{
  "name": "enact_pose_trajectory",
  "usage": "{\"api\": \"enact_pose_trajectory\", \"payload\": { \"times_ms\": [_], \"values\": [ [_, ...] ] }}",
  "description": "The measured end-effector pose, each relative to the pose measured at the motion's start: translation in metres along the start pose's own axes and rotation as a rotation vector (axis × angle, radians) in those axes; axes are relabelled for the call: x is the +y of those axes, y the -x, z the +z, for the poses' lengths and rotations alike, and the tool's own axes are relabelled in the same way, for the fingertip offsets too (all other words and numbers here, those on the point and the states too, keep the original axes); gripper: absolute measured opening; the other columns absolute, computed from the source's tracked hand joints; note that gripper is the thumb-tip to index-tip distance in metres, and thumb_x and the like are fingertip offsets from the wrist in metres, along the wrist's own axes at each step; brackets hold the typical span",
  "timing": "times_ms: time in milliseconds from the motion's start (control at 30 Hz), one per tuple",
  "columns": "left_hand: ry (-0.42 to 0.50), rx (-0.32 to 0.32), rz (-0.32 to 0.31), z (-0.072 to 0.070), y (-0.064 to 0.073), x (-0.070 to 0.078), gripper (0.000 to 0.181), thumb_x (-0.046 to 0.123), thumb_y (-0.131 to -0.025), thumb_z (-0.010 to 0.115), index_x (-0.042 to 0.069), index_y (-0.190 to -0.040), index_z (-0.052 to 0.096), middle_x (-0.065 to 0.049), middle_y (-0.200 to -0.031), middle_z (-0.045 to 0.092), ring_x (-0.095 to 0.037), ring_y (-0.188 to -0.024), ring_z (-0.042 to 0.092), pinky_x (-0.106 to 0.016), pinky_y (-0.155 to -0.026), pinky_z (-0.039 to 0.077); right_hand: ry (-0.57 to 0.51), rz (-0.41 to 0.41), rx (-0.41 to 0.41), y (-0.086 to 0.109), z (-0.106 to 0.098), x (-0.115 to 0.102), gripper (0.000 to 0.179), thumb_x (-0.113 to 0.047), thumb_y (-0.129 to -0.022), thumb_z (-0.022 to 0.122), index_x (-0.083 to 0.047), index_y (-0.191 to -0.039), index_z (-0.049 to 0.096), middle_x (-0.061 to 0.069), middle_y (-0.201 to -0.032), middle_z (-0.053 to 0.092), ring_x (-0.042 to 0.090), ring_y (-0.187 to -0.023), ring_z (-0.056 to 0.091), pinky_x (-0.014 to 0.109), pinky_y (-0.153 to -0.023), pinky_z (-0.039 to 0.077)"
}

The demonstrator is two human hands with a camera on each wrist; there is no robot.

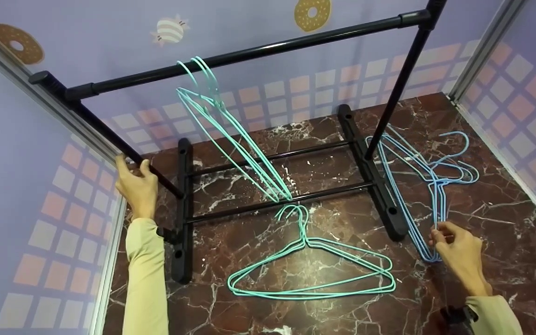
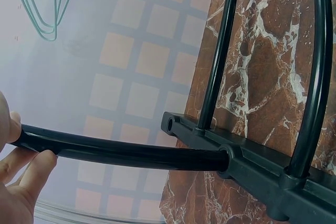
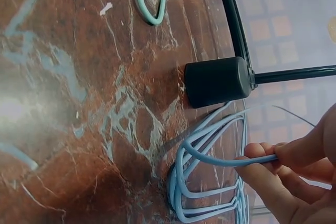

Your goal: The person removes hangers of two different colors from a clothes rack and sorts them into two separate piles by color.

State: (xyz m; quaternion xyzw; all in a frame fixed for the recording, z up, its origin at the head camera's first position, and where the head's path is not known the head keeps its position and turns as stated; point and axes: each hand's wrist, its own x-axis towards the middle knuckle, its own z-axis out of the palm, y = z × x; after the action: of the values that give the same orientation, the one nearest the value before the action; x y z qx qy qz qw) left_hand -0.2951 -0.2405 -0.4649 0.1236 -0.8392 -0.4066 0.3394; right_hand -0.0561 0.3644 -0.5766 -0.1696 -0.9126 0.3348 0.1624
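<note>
A black clothes rack [image 1: 268,50] stands on the marbled surface. My left hand [image 1: 137,186] grips its left upright [image 2: 121,153], thumb and fingers around the tube in the left wrist view. At the right, my right hand [image 1: 461,249] pinches the wire of a blue hanger [image 3: 231,162] between thumb and fingers. That hanger belongs to a bunch of blue hangers [image 1: 389,186] lying beside the rack's right foot. Several green hangers [image 1: 235,135] hang by their hooks from the top bar, left of its middle.
More green hangers [image 1: 312,294] lie flat in front of the rack. The rack's feet [image 1: 183,260] and two lower rods [image 1: 277,204] sit low over the marbled surface [image 1: 342,316]. Purple patterned walls [image 1: 258,28] enclose the back and both sides.
</note>
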Motion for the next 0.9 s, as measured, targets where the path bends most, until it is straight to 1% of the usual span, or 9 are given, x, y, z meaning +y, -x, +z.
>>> {"api": "enact_pose_trajectory", "payload": {
  "times_ms": [233,400,467,533,567,633,700,767,900],
  "values": [
    [-0.005,-0.004,-0.004,-0.001,0.001,0.001,0.039,0.017,-0.095,0.067,0.001,-0.129,0.055,-0.027,-0.102,0.073,-0.044,-0.094,0.07,-0.052,-0.092,0.05,0.005,-0.012,-0.011,-0.004,0.001,0.001,0.016,-0.01,-0.092,0.067,0.002,-0.099,0.076,0.012,-0.074,0.076,-0.022,-0.058,0.049,0.01,-0.059,0.036],
    [-0.007,-0.009,-0.006,-0.001,0.0,0.001,0.039,0.018,-0.096,0.067,0.003,-0.129,0.055,-0.027,-0.102,0.073,-0.043,-0.093,0.07,-0.052,-0.09,0.051,0.021,-0.039,0.048,-0.006,0.002,0.004,0.013,-0.01,-0.088,0.071,0.001,-0.093,0.077,0.015,-0.073,0.076,-0.03,-0.059,0.041,0.013,-0.063,0.035],
    [0.0,-0.012,-0.006,-0.001,-0.001,0.0,0.038,0.017,-0.096,0.066,0.003,-0.129,0.055,-0.026,-0.102,0.072,-0.041,-0.091,0.07,-0.05,-0.089,0.052,0.037,-0.069,0.091,-0.006,0.003,0.007,0.01,-0.008,-0.085,0.073,0.001,-0.089,0.077,0.016,-0.072,0.075,-0.027,-0.059,0.042,0.017,-0.062,0.036],
    [0.006,-0.014,0.0,-0.002,-0.001,0.0,0.037,0.017,-0.096,0.066,0.003,-0.128,0.055,-0.026,-0.102,0.072,-0.04,-0.09,0.07,-0.049,-0.087,0.052,0.058,-0.116,0.139,-0.006,0.005,0.012,0.007,-0.004,-0.082,0.074,0.002,-0.085,0.075,0.017,-0.07,0.073,-0.014,-0.055,0.051,0.025,-0.06,0.041],
    [0.008,-0.013,0.002,-0.002,-0.001,0.0,0.037,0.017,-0.096,0.066,0.002,-0.128,0.055,-0.026,-0.102,0.072,-0.04,-0.09,0.07,-0.049,-0.087,0.051,0.071,-0.137,0.162,-0.007,0.007,0.014,0.006,-0.002,-0.081,0.075,0.003,-0.082,0.075,0.018,-0.068,0.072,-0.003,-0.053,0.057,0.032,-0.059,0.043],
    [0.003,-0.009,0.005,-0.002,0.0,0.0,0.037,0.017,-0.096,0.066,0.002,-0.128,0.055,-0.027,-0.101,0.071,-0.041,-0.09,0.069,-0.05,-0.087,0.051,0.106,-0.165,0.193,-0.006,0.011,0.02,0.006,0.0,-0.078,0.076,0.005,-0.077,0.072,0.02,-0.064,0.069,0.022,-0.052,0.063,0.047,-0.058,0.044],
    [-0.003,-0.007,0.005,-0.002,0.0,0.0,0.038,0.017,-0.096,0.067,0.002,-0.129,0.056,-0.027,-0.101,0.071,-0.042,-0.091,0.069,-0.05,-0.087,0.05,0.141,-0.174,0.191,-0.004,0.016,0.024,0.01,0.001,-0.077,0.076,0.006,-0.072,0.069,0.023,-0.062,0.066,0.043,-0.055,0.062,0.06,-0.059,0.042],
    [-0.009,-0.007,0.0,-0.002,0.001,0.0,0.038,0.017,-0.096,0.066,0.003,-0.13,0.056,-0.027,-0.101,0.071,-0.042,-0.092,0.068,-0.051,-0.088,0.05,0.165,-0.158,0.179,-0.003,0.02,0.029,0.014,0.0,-0.077,0.077,0.006,-0.069,0.067,0.025,-0.062,0.064,0.051,-0.058,0.06,0.065,-0.06,0.04],
    [-0.012,-0.008,0.001,-0.001,0.001,0.0,0.039,0.017,-0.096,0.067,0.003,-0.131,0.056,-0.028,-0.101,0.071,-0.045,-0.094,0.067,-0.053,-0.089,0.049,0.174,-0.139,0.167,-0.003,0.024,0.033,0.017,0.0,-0.076,0.077,0.006,-0.066,0.065,0.029,-0.061,0.063,0.055,-0.057,0.058,0.068,-0.06,0.039]
  ]
}}
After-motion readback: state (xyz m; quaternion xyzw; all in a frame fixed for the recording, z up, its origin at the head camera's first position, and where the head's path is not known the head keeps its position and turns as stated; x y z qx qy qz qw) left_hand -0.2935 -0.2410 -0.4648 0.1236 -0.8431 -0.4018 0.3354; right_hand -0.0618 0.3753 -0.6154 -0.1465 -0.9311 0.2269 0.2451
